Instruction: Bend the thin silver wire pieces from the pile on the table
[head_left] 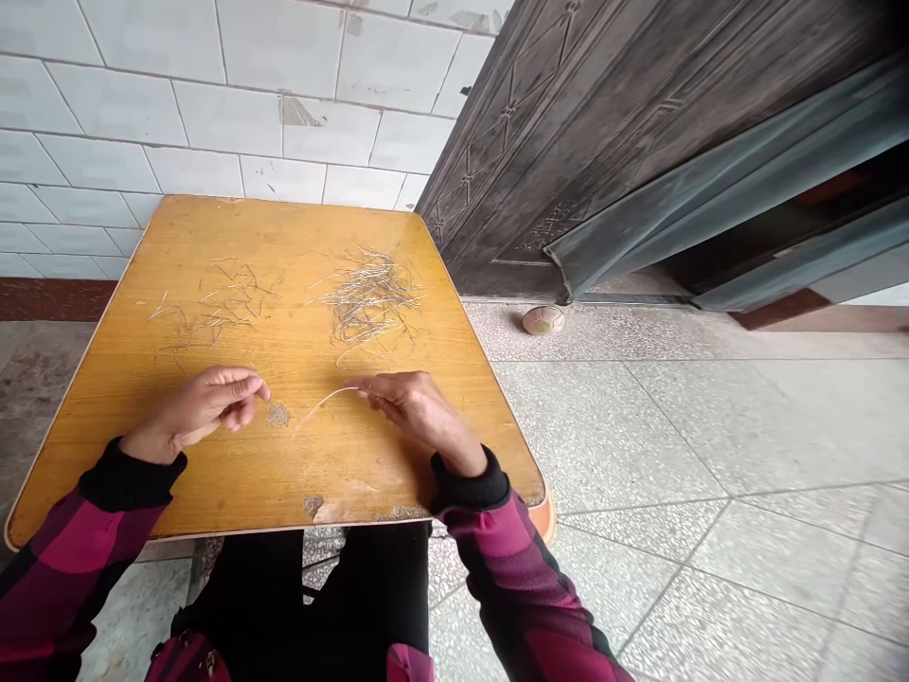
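A thin, pale piece of wire (pixel 328 398) is pinched between the thumb and fingertips of my right hand (pixel 412 403). It curves left and down from the fingers, its far end blurred over the tabletop. To the left, my left hand (pixel 217 403) is closed, thumb and forefinger together and the other fingers curled, with nothing visible in it. The wire's free end lies apart from that hand. Beyond my right hand is a dense, tangled pile of wires (pixel 373 296). Beyond my left hand lies a looser scatter of thin, darker wires (pixel 231 296).
The yellow wooden table (pixel 291 223) has worn spots and a chipped front edge. Behind it rises a white tiled wall (pixel 276 47). On the right are a dark carved door (pixel 525 123), a grey-green curtain (pixel 682 189) and a ball (pixel 543 320) on the speckled floor (pixel 603 436).
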The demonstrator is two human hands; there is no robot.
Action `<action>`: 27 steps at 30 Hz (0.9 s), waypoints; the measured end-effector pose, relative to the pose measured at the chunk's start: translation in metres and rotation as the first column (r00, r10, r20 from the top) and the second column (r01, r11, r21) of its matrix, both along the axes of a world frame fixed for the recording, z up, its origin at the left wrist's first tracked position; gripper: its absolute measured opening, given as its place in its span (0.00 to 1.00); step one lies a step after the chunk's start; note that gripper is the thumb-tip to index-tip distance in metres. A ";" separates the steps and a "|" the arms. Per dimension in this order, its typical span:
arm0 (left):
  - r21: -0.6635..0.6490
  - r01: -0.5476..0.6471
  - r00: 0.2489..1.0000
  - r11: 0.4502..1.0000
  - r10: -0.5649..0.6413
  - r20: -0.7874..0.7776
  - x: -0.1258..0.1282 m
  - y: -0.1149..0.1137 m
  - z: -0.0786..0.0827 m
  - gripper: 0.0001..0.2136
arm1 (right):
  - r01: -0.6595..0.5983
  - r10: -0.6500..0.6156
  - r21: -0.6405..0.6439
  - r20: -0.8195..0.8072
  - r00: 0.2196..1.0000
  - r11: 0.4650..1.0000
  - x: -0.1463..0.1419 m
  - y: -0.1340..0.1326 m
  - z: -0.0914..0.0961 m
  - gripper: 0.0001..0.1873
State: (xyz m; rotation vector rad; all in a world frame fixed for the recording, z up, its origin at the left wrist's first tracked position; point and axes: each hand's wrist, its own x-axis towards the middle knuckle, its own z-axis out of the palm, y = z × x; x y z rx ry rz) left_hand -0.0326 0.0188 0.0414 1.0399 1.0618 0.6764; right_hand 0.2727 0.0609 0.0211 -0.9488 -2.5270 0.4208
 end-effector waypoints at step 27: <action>-0.363 -0.022 0.886 0.932 0.186 0.424 0.022 0.004 -0.023 0.05 | -0.028 0.022 -0.045 -0.116 0.993 0.999 -0.039 -0.013 -0.012 0.18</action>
